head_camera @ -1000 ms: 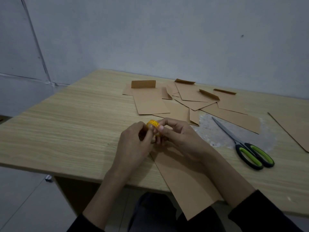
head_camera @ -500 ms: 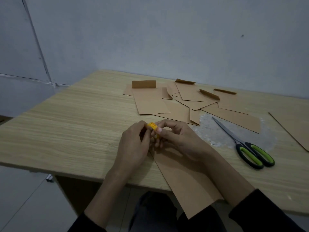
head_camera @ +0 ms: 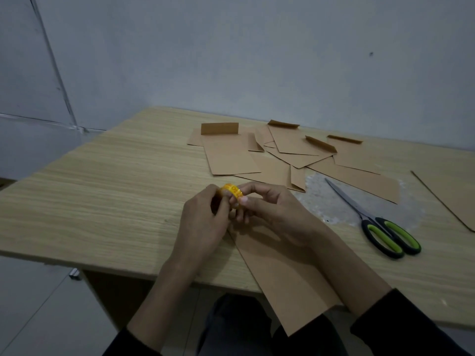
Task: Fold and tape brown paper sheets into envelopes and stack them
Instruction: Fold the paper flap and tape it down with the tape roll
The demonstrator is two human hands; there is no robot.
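Both hands meet over the bench; the left hand and the right hand each pinch the small yellow tape roll between thumb and fingertips, likely hunting the loose end; the roll looks light, rigid and slick, so its rim is the place to hold; the brown paper sheet lies flat beneath the right wrist, thin, creasable, best taken at an edge; folded envelopes lie beyond the hands; scissors rest right of the right hand

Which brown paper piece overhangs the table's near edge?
The long brown paper sheet nearest the person; its near end overhangs the light wooden table, while the folded brown envelopes lie wholly on it farther back.
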